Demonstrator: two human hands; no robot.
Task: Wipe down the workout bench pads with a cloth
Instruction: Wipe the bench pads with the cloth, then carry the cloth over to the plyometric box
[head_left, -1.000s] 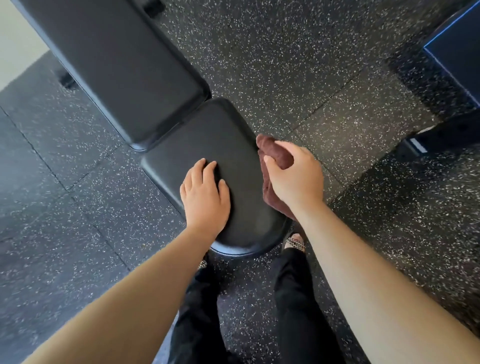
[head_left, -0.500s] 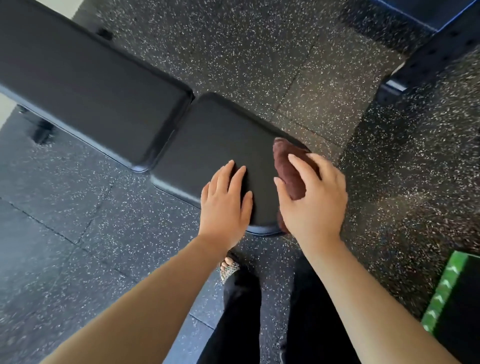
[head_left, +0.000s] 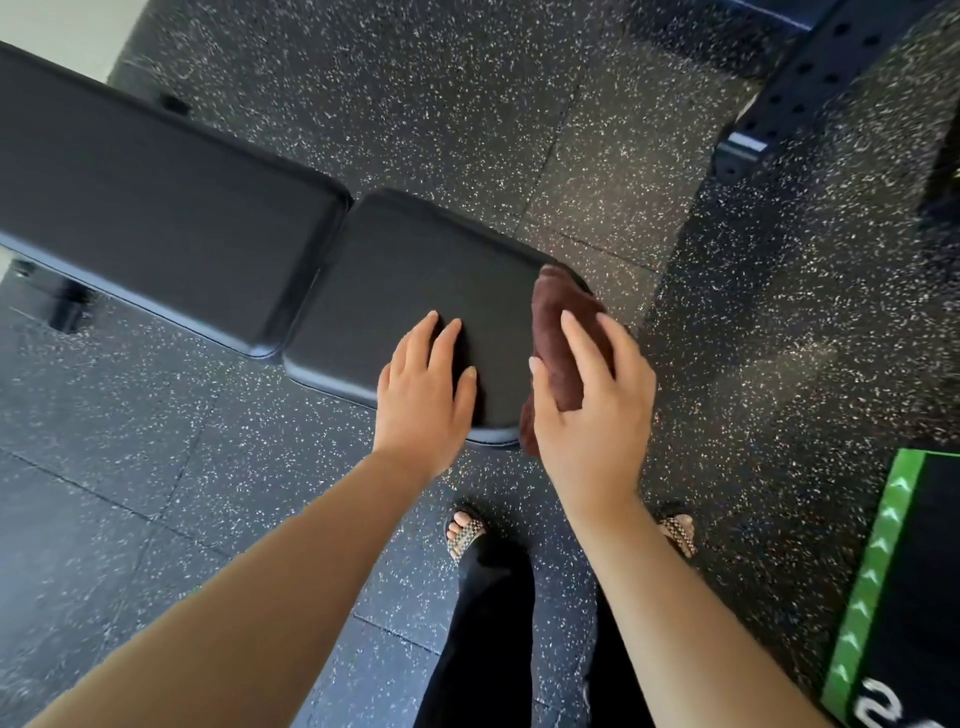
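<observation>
- My left hand (head_left: 423, 395) lies flat on the seat pad (head_left: 415, 270), fingers straight and close together, thumb out to the side. It holds nothing.
- My right hand (head_left: 592, 410) is laid over the cloth (head_left: 563, 332). The fingers are nearly straight across its top and the thumb runs along its left edge. It presses down rather than clenching.
- The cloth is dark brown and bunched. It sits under my right palm on the rounded end of the seat pad, just right of my left hand. Part of it hangs over the pad's edge below my right thumb, and its far end pokes out past my fingertips.
- The two hands are near each other but apart, with a strip of bare black pad between them.
- The back pad (head_left: 156, 208) is long and black and runs away to the left of my left hand. A narrow gap divides it from the seat pad.
- The floor (head_left: 727, 364) is dark speckled rubber all round.
- Below my wrists are my black trousers (head_left: 493, 649), with the left sandal (head_left: 465, 535) under my left forearm and the right sandal (head_left: 678, 532) just right of my right forearm.
- Far beyond my right hand, up and to the right, stands a dark rack (head_left: 810, 78) post with holes.
- A green-edged mat (head_left: 883, 571) lies right of my right forearm.
</observation>
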